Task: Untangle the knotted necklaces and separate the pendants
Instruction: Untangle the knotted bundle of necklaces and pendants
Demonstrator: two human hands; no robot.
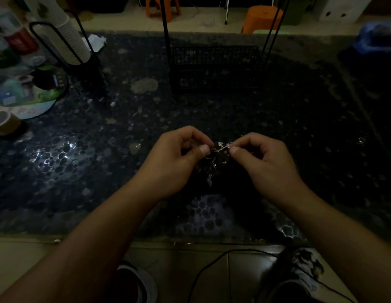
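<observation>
Silvery necklace tangle (221,148) glints at frame centre, pinched between left hand (179,158) and right hand (264,159) over the dark table (80,162); pendants lost in shadow beneath.

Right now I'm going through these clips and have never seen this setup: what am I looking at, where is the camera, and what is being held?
There is no machine here: a person works bare-handed, filmed by one wide camera worn on the head, looking down. The left hand and right hand each pinch the tangled silvery necklaces between them, with strands dangling below, above a dark pebble-patterned table. Farther back stands a black wire basket. At the left are a stack of paper cups and a tape roll.
</observation>
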